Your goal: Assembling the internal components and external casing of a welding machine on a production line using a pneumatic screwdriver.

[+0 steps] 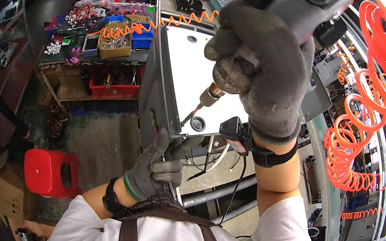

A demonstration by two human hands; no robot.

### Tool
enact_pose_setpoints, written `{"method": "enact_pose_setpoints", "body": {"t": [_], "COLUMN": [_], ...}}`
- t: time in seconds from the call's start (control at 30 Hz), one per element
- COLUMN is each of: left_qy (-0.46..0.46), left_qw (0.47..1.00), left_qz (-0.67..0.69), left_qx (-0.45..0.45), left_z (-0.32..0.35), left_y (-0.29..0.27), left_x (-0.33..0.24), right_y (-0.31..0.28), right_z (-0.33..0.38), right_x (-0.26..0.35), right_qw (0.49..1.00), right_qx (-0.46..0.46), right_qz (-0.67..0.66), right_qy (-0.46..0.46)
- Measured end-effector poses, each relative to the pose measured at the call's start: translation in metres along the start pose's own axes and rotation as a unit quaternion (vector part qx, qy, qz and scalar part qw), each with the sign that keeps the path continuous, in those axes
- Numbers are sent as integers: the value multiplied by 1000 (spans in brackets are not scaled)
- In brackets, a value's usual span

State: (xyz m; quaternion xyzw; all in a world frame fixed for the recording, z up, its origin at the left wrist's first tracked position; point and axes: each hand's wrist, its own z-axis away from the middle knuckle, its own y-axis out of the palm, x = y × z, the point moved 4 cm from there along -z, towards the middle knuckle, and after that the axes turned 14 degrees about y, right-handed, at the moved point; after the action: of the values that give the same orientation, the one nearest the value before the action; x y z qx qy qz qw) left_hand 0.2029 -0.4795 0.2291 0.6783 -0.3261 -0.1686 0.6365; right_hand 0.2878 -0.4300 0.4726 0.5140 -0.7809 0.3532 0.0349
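My right hand (269, 67), in a dark grey glove, is wrapped round the grip of a grey power screwdriver (304, 13). Its chuck and thin bit slant down to the left. The bit's tip meets the near left corner of a dark grey metal box (166, 82) with a bright white panel (191, 66); any screw there is too small to make out. Beside the bit, a black round grommet (198, 123) sits in the panel. My left hand (162, 165), also gloved, is closed at the box's near corner, fingertips against its edge just below the bit.
Red coiled air hoses (352, 143) hang at the right. White and black cables (212, 158) dangle under the box. A red stool (52, 173) stands at the left, and a bench with parts bins (114, 45) lies beyond it. Other people are at the far left and back.
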Motion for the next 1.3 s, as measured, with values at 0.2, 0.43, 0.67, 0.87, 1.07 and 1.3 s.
{"method": "enact_pose_setpoints", "body": {"t": [0.2,0.43,0.67,0.87,1.07,1.3], "left_qy": [8,8,-10,-12,-29,-51], "left_qw": [998,1000,1000,1000,999,997], "left_qz": [24,29,9,9,12,13], "left_qx": [55,5,4,-9,13,65], "left_z": [-4,-3,-2,-2,-3,-3], "left_y": [-5,-8,-3,-7,-15,-24], "left_x": [2,4,2,1,-3,-5], "right_y": [-8,-18,-17,-19,-39,-61], "right_z": [16,-1,0,4,3,-4], "right_x": [-5,-4,-15,-20,-29,-47], "right_qw": [911,956,995,990,943,805], "right_qx": [11,-33,-29,-23,2,170], "right_qz": [-379,189,47,-125,-293,-520], "right_qy": [164,-223,-78,59,158,229]}}
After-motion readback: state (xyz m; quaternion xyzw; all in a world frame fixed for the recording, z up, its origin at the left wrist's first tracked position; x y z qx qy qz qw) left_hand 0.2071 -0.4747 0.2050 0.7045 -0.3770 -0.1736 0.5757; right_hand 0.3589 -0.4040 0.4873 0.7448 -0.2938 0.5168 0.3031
